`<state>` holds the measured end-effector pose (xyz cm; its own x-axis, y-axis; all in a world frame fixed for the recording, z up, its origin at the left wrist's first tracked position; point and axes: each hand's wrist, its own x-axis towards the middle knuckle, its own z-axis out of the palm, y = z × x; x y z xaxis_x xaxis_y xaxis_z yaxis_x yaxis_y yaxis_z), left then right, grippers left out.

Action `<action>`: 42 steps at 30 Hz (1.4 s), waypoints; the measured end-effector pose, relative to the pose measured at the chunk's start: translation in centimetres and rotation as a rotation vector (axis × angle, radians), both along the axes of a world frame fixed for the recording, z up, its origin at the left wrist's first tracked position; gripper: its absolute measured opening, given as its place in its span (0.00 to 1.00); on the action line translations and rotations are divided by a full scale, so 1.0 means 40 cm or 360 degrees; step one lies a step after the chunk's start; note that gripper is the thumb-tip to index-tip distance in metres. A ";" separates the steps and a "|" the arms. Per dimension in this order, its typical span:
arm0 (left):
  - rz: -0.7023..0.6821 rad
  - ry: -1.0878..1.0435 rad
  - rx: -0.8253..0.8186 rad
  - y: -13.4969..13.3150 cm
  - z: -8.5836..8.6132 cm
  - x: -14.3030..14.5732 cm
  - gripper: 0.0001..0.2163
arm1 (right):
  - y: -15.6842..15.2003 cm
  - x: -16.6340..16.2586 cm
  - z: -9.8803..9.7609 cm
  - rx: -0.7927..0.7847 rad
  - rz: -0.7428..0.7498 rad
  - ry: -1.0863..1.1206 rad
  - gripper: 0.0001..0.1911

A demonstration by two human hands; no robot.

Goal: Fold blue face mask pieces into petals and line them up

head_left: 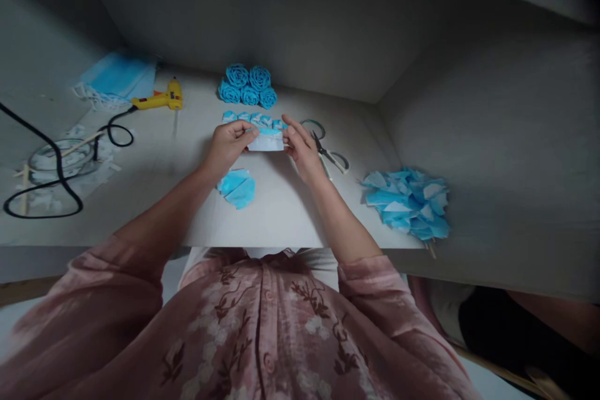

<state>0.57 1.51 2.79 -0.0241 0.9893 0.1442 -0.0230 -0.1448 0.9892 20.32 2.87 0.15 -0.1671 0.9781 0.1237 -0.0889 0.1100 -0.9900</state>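
Observation:
My left hand and my right hand both pinch a small pale blue and white piece of mask fabric above the white table. Each hand grips one end of the piece with its fingers closed. Just behind the piece lies a row of small folded blue pieces. A few flat blue cut pieces lie under my left wrist. Scissors rest on the table right beside my right hand.
Several rolled blue fabric roses stand at the back. A yellow glue gun with a black cord lies at the left, near a stack of blue masks. A heap of blue cut pieces sits at the right.

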 end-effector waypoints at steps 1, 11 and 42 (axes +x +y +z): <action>-0.0006 0.0000 0.0008 0.000 -0.002 -0.001 0.03 | -0.003 -0.003 0.001 -0.0015 0.0039 0.0007 0.41; -0.0115 0.0020 -0.0021 -0.001 -0.029 0.011 0.08 | 0.019 -0.009 -0.037 0.0134 0.0024 -0.0050 0.40; -0.0118 -0.0252 -0.0120 0.016 -0.035 0.007 0.09 | 0.010 -0.021 -0.036 0.0134 0.0138 0.0027 0.45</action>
